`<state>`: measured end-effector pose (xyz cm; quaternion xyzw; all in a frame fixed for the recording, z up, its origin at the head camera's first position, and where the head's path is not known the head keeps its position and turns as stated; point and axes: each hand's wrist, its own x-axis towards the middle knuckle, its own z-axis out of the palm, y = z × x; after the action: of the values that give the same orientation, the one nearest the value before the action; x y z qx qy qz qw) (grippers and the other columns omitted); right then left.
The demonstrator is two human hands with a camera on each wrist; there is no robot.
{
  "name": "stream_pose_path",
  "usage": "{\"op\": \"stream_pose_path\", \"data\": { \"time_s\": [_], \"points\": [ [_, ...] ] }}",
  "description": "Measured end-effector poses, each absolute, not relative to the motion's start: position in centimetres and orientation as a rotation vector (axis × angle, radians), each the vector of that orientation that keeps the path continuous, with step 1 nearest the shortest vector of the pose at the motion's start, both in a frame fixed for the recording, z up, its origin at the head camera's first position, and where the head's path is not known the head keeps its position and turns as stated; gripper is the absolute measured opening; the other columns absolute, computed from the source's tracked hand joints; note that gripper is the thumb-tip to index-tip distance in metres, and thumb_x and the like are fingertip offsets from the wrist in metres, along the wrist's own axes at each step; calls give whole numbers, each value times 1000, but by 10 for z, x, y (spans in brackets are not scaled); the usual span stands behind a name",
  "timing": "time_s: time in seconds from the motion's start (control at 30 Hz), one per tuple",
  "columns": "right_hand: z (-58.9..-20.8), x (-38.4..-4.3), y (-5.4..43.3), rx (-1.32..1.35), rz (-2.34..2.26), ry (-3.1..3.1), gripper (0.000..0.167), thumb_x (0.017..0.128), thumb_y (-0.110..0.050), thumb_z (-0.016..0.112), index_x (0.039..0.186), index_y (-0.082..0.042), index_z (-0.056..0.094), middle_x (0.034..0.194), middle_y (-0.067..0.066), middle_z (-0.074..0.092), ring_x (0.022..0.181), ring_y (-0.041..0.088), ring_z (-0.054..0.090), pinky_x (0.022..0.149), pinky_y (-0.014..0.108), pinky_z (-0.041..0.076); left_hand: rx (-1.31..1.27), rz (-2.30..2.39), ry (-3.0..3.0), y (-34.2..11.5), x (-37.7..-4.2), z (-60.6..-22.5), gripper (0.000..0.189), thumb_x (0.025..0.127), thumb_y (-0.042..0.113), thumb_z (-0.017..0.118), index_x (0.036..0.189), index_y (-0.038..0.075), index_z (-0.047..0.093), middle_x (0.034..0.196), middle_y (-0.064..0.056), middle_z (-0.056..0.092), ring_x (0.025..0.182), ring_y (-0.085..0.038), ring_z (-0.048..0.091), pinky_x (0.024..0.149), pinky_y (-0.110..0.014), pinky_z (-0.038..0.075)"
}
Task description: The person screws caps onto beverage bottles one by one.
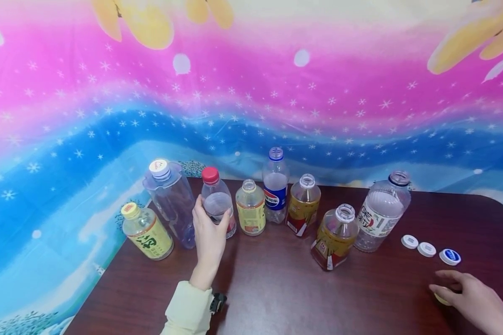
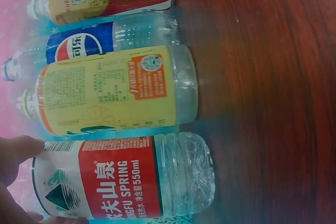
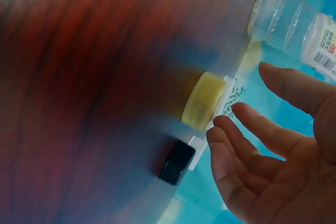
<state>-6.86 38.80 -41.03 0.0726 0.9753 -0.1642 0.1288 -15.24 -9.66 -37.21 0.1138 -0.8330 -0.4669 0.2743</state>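
My left hand grips a clear Nongfu Spring water bottle from the near side, its thumb and fingers around the upper body. A red cap is on that bottle, which stands upright on the table. At the lower right of the head view, my right hand hovers by a yellow cap with its fingers loosely bent and apart. Nothing sits between those fingers in the right wrist view. A black cap lies beside the yellow one; in the head view I cannot make it out.
Left of the water bottle stand a tall capped bottle and a yellow-capped bottle. To its right are several uncapped bottles, including a Pepsi bottle and a large clear one. White caps lie in a row on the brown table.
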Motion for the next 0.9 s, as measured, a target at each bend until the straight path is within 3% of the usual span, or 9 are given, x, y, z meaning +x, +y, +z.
{"op": "stream_pose_path", "data": {
  "time_s": [0.1,0.23,0.53,0.73,0.9],
  "points": [
    [-411,-67,390,235,-492,2779,72,82,-45,69,114,17,54,98,31,65,82,35,66,68,50,48,307,-1251,-2234,-96,-155,-374,76,81,18,74,142,0,32,136,-24,45,129,-41,42,103,-57,38],
    [-408,-64,386,257,-500,2756,70,81,-41,71,114,18,53,93,27,67,81,33,66,69,50,48,303,-1252,-2237,-96,-158,-374,77,82,17,73,144,-1,29,136,-25,44,130,-41,41,104,-57,37],
    [-419,-64,397,319,-484,2730,81,74,-48,75,113,19,52,99,35,59,80,31,60,70,48,47,298,-1272,-2253,-95,-161,-371,80,85,17,69,147,-3,23,139,-28,39,131,-43,37,108,-56,33],
    [-420,-62,397,230,-486,2756,52,77,-32,76,101,12,61,86,18,65,75,21,58,65,41,46,327,-1285,-2256,-94,-161,-372,83,85,20,69,148,-2,20,141,-28,37,133,-44,36,108,-57,33],
    [-420,-61,398,186,-479,2816,38,77,-25,76,95,7,64,83,14,66,73,18,60,62,38,47,309,-1278,-2246,-92,-160,-375,86,84,20,70,149,-3,17,144,-29,33,135,-44,33,108,-58,32]
  ]
}}
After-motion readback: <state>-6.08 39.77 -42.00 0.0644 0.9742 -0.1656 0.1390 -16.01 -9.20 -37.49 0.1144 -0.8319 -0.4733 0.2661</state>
